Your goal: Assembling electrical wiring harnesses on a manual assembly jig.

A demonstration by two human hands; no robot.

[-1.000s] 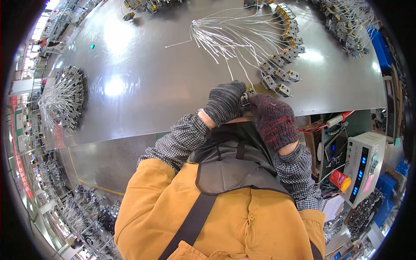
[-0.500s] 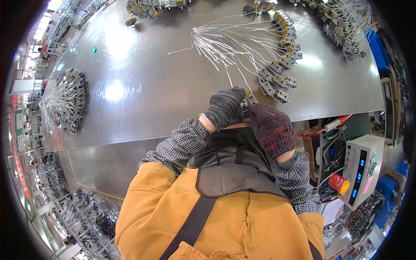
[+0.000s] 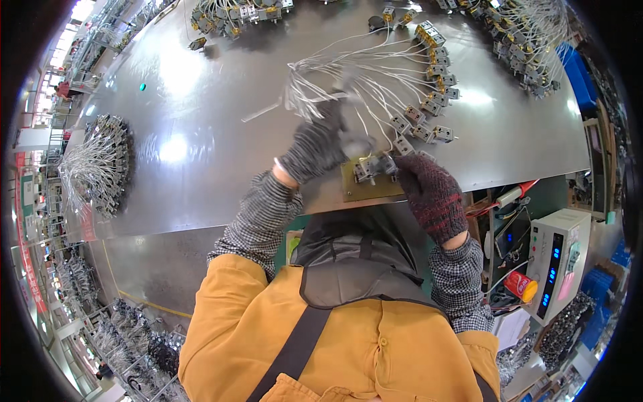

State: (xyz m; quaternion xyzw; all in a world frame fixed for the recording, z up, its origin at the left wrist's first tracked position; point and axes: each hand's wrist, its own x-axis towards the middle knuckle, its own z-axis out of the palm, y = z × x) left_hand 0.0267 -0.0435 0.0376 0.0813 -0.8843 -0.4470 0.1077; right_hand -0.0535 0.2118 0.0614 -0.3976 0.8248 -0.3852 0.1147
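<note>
My left hand (image 3: 316, 144), in a dark grey knitted glove, is over the table beside a fan of white wires (image 3: 303, 94). Motion smears its fingers, so any hold on the wires is unclear. My right hand (image 3: 432, 194), in a dark glove with red flecks, has its fingers curled in at a small metal block (image 3: 386, 165). That block sits at a fixture on a brass-coloured plate (image 3: 362, 190) at the table's near edge. Several similar metal blocks (image 3: 422, 132) with wires attached lie in an arc beyond my right hand.
Wired bundles lie on the metal table (image 3: 221, 147): one at the left (image 3: 100, 164), one at the far edge (image 3: 244, 13), one at the far right (image 3: 526, 50). A white instrument with blue digits (image 3: 559, 261) and a red jar (image 3: 519, 285) stand at right.
My left hand has left the metal block and moved left and away from me, to the wires. My right hand has shifted slightly right and nearer, uncovering the brass-coloured plate.
</note>
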